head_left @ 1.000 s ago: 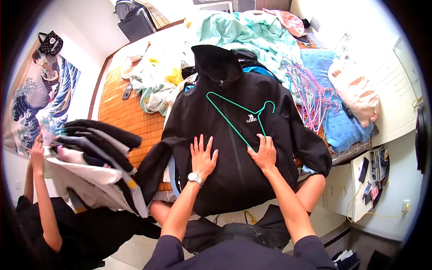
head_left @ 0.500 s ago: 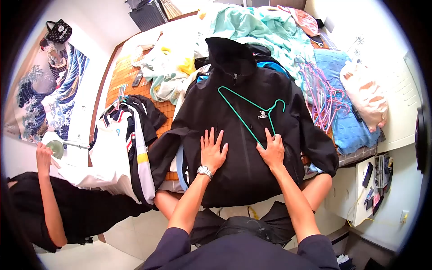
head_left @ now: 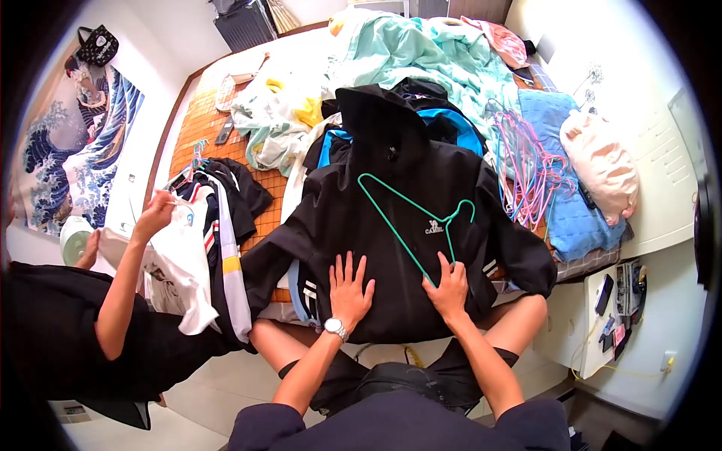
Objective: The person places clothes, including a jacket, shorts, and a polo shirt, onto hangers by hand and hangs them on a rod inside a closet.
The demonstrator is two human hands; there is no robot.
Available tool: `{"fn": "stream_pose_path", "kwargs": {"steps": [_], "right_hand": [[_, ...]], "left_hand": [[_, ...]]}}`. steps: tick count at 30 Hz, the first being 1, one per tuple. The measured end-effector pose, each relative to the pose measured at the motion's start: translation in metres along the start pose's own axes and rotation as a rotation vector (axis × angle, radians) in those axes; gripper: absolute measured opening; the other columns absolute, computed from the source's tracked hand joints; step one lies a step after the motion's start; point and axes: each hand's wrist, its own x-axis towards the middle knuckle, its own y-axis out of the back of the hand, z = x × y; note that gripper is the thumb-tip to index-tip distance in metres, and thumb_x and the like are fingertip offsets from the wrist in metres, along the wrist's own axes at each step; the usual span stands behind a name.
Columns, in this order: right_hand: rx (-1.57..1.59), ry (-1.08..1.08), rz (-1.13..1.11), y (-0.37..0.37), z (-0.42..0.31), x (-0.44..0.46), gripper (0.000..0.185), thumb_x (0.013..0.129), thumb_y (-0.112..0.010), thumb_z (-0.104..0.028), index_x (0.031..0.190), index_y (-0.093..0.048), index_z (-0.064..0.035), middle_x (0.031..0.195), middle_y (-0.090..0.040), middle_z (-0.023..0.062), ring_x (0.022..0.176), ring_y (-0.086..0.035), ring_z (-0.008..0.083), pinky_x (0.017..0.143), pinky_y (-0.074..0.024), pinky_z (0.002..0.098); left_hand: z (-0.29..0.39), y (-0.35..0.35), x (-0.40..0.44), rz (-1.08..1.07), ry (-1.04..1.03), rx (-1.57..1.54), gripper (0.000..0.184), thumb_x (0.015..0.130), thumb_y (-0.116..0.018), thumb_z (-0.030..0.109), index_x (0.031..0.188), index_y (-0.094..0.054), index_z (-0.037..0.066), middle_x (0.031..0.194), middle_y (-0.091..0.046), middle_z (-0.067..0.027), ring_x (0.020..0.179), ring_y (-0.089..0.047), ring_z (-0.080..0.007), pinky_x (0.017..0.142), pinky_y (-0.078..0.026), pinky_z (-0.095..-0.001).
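Observation:
A black hooded jacket point(head_left: 398, 308) with a small white chest logo lies front up on the bed, its hood away from me and its hem at my lap. My left hand point(head_left: 350, 297) rests flat on its lower front, fingers stretched out, with a silver watch at the wrist. A green hanger point(head_left: 449, 217) lies over the jacket's chest, hook to the right. My right hand point(head_left: 450, 295) grips one end of that hanger, low on the jacket.
Pink and purple hangers point(head_left: 526, 165) lie in a tangle on the right, beside a blue folded cloth point(head_left: 553, 128). A mint-green blanket point(head_left: 406, 49) covers the back. At left, another person's hand point(head_left: 156, 216) holds a white garment point(head_left: 192, 259) near several hung clothes.
The jacket has slid toward me, hood lower, with my hands and the hanger shifting along. The other person's arm has swung right, lifting the white garment.

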Motion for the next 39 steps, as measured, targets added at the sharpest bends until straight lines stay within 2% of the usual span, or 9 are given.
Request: {"fn": "stream_pose_path", "kwargs": {"steps": [5,9,13,15,19,23,29,37,39], "right_hand": [[0.209,-0.126,-0.038,0.023,-0.005,0.002,0.081,0.070,-0.082,-0.027,0.142,-0.049,-0.0096,0.099,-0.050,0.0126,0.087,-0.056,0.0320,0.075,-0.0509,0.0428],[0.318,-0.165,0.044,0.073,-0.014,0.049,0.095,0.064,-0.084,-0.018,0.148,-0.042,-0.0039,0.090,-0.046,0.0084,0.079,-0.053,0.0236,0.070,-0.0484,0.0357],[0.170,-0.116,0.157,0.112,-0.003,0.113,0.106,0.064,-0.084,-0.015,0.155,-0.031,-0.0020,0.094,-0.048,0.0102,0.083,-0.053,0.0274,0.076,-0.0482,0.0374],[0.007,-0.068,0.106,0.125,0.005,0.139,0.103,0.064,-0.084,-0.014,0.154,-0.034,-0.0047,0.096,-0.052,0.0116,0.090,-0.056,0.0304,0.085,-0.0478,0.0403],[-0.219,0.180,0.069,0.132,0.025,0.177,0.099,0.064,-0.084,-0.015,0.151,-0.038,-0.0047,0.102,-0.054,0.0122,0.097,-0.056,0.0315,0.088,-0.0450,0.0425],[-0.440,0.253,-0.089,0.140,0.022,0.206,0.098,0.064,-0.085,-0.018,0.150,-0.039,-0.0067,0.108,-0.055,0.0108,0.104,-0.054,0.0285,0.089,-0.0407,0.0408],[-0.385,0.501,-0.069,0.148,0.021,0.247,0.093,0.062,-0.084,-0.015,0.146,-0.045,-0.0088,0.106,-0.055,0.0071,0.102,-0.053,0.0253,0.091,-0.0384,0.0403],[-0.475,0.766,-0.094,0.176,0.008,0.299,0.094,0.060,-0.086,-0.014,0.145,-0.045,-0.0139,0.113,-0.058,0.0045,0.111,-0.053,0.0226,0.098,-0.0365,0.0385],[-0.486,0.789,-0.118,0.172,-0.001,0.308,0.095,0.059,-0.087,-0.013,0.144,-0.046,-0.0153,0.114,-0.058,0.0040,0.114,-0.053,0.0224,0.100,-0.0360,0.0388]], "left_hand": [[0.009,0.018,0.004,0.052,0.018,-0.009,0.047,0.095,-0.058,0.028,0.136,-0.056,0.007,0.144,-0.048,-0.0201,0.136,-0.040,-0.0414,0.113,-0.031,-0.0536],[0.014,0.032,0.078,0.213,0.009,-0.299,0.007,0.093,-0.057,0.010,0.096,-0.059,0.004,0.097,-0.060,-0.0144,0.092,-0.059,-0.0343,0.080,-0.049,-0.0435],[0.034,0.036,0.179,0.240,0.164,-0.564,0.017,0.097,-0.060,0.018,0.095,-0.055,0.001,0.084,-0.061,-0.0167,0.072,-0.061,-0.0373,0.066,-0.049,-0.0458],[0.038,0.031,0.225,0.202,0.281,-0.439,0.043,0.094,-0.065,0.040,0.105,-0.050,0.002,0.097,-0.064,-0.0228,0.088,-0.065,-0.0461,0.075,-0.051,-0.0533],[0.040,0.029,0.278,0.042,0.499,-0.315,0.070,0.086,-0.067,0.056,0.115,-0.046,-0.004,0.107,-0.067,-0.0294,0.100,-0.065,-0.0491,0.086,-0.051,-0.0557],[0.008,0.004,0.281,-0.012,0.562,-0.376,0.059,0.092,-0.058,0.042,0.116,-0.060,-0.011,0.103,-0.068,-0.0340,0.100,-0.066,-0.0497,0.090,-0.051,-0.0529],[0.009,0.009,0.250,0.253,0.496,-0.499,0.058,0.098,-0.049,0.028,0.136,-0.049,-0.016,0.107,-0.067,-0.0356,0.104,-0.064,-0.0494,0.094,-0.050,-0.0486],[0.022,0.035,0.244,0.338,0.415,-0.536,0.042,0.103,-0.046,0.026,0.125,-0.052,-0.009,0.091,-0.067,-0.0349,0.089,-0.065,-0.0499,0.079,-0.049,-0.0543],[0.023,0.034,0.246,0.431,0.238,-0.417,0.027,0.102,-0.048,0.021,0.115,-0.054,-0.003,0.074,-0.065,-0.0286,0.069,-0.065,-0.0460,0.062,-0.050,-0.0536]]}}
